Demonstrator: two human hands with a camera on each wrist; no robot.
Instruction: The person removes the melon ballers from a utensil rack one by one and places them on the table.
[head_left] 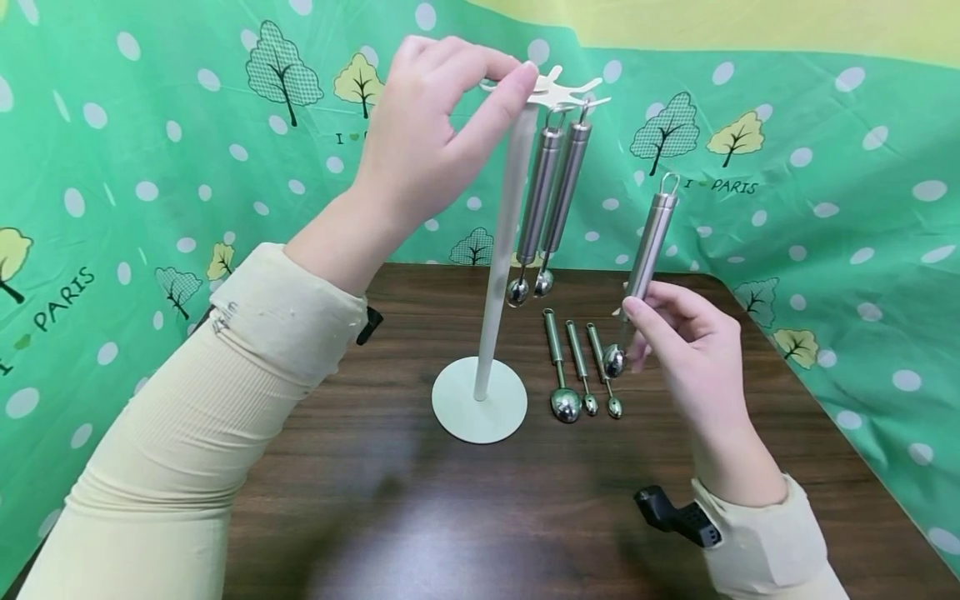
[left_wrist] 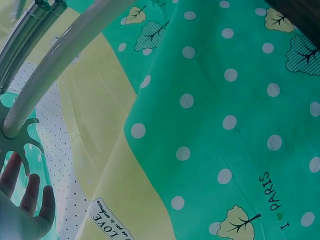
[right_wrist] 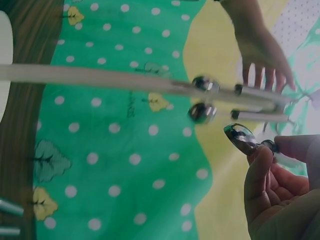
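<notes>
My left hand [head_left: 438, 125] is at the top of a white hanging rack [head_left: 491, 275], its thumb and forefinger pinching one arm of the branched hook head [head_left: 562, 90]. Two steel melon ballers [head_left: 542, 196] hang from that head, bowls down, on the right side of the pole. My right hand [head_left: 686, 350] grips another melon baller [head_left: 654, 237] low on its handle, beside the hanging pair. It is tilted, wire loop up and shiny bowl [right_wrist: 241, 138] down. The right wrist view shows thumb and fingers around its neck.
On the dark wooden table [head_left: 360, 500] lie several more steel scoops, one with a larger bowl [head_left: 566, 405] and two with small ones [head_left: 591, 404]. The rack's round base [head_left: 480, 421] stands left of them. A green dotted cloth [head_left: 187, 167] encloses the back and sides.
</notes>
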